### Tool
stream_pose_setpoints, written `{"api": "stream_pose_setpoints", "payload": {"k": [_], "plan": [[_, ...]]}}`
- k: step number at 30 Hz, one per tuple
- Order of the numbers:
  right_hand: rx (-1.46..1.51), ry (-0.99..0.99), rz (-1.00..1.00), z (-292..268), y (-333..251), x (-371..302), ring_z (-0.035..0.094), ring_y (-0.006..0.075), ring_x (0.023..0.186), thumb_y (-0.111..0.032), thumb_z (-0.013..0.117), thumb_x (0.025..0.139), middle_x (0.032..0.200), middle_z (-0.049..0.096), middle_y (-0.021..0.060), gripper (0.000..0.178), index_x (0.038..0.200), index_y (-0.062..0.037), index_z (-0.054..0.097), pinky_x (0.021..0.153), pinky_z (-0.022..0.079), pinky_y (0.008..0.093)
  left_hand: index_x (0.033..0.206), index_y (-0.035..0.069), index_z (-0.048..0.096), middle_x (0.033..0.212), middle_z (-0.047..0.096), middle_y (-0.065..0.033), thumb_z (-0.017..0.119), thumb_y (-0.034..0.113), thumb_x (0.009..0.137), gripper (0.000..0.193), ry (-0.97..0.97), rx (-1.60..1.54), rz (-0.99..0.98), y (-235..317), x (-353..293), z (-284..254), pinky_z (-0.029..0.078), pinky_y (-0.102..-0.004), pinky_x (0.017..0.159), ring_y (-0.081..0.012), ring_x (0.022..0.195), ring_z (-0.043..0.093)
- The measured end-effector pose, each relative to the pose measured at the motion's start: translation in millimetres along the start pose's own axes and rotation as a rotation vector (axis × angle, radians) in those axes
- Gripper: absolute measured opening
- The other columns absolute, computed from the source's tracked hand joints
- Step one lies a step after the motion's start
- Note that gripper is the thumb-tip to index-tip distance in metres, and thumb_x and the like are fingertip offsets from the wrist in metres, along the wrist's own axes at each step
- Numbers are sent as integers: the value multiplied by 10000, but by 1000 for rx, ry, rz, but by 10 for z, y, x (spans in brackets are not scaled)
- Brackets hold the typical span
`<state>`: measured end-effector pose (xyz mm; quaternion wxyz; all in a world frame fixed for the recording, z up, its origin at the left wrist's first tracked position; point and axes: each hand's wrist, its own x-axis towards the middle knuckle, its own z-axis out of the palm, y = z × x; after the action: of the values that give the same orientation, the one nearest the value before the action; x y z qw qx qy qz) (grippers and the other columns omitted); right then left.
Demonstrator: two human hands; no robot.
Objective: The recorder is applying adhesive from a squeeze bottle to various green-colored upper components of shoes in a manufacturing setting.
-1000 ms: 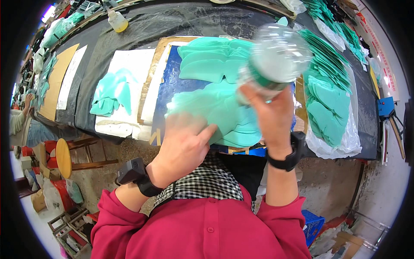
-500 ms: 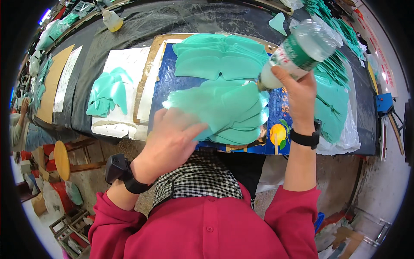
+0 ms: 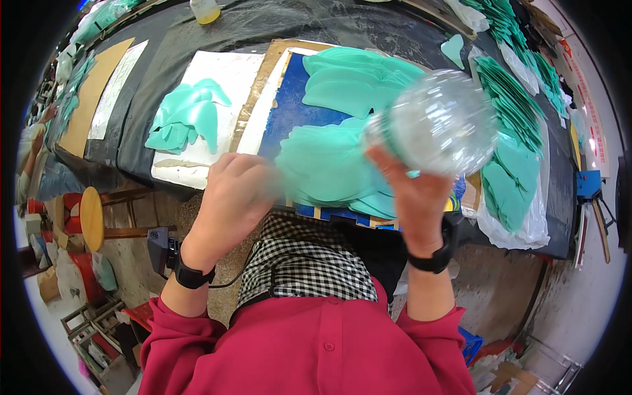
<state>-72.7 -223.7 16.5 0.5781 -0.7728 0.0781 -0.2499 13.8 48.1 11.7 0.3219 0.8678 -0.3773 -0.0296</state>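
Note:
My right hand [image 3: 418, 204] is wrapped around a clear plastic bottle [image 3: 447, 125]. The bottle is tilted, its round base toward me; its neck is hidden. Beneath and left of it lies a near pile of thin green cut pieces [image 3: 322, 164], overlapping in a fan on a blue board [image 3: 280, 125]. A second stack of green pieces [image 3: 349, 82] lies behind that pile. At the near pile's left edge is my left hand [image 3: 237, 194], its fingers bent and smeared by motion. Whether those fingertips hold anything does not show.
Further left, loose green pieces [image 3: 191, 118] lie on a white sheet [image 3: 178, 164]. More green stacks [image 3: 507, 171] sit at the right on plastic film. A bottle of yellow liquid [image 3: 205, 12] stands at the back. A wooden stool [image 3: 92, 217] is beside the table at left.
My right hand has come left and nearer with the bottle, turning its base toward me. My left hand has drawn left off the near pile, its fingers now more bent. The whole view has shifted.

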Motion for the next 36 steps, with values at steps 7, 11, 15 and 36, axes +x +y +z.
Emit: {"api": "stream_pose_setpoints", "payload": {"k": [7,11,15,36], "plan": [[-257,-370,-297,114,-309,-153,747,303,1096,47,844,752,1200,762,142,499,1228,-32,713,923,595,399,1086,112,747,1108,689,-85,735,96,844,243,103,18,-50,-124,-190,-139,466,-426,973,-328,1090,595],[-84,-71,-68,-36,-125,-67,761,180,963,9,852,826,1081,793,84,347,1154,-14,742,809,606,342,1113,89,746,1156,691,-97,758,113,869,245,79,-8,-180,-183,-196,-180,475,-427,996,-321,1134,600],[-158,-362,-311,422,-367,-225,720,340,1143,26,839,750,1262,722,151,624,1337,-62,644,972,581,401,1024,110,742,1055,700,-81,743,84,833,193,124,-24,-57,-132,32,-83,492,-415,936,-320,1048,610],[17,48,34,-221,64,616,751,168,972,-118,894,829,1093,785,113,543,1298,-25,637,833,596,335,1471,201,567,1442,561,-132,808,265,848,671,168,387,234,-251,1712,632,397,-496,1135,-371,1341,511]]}}
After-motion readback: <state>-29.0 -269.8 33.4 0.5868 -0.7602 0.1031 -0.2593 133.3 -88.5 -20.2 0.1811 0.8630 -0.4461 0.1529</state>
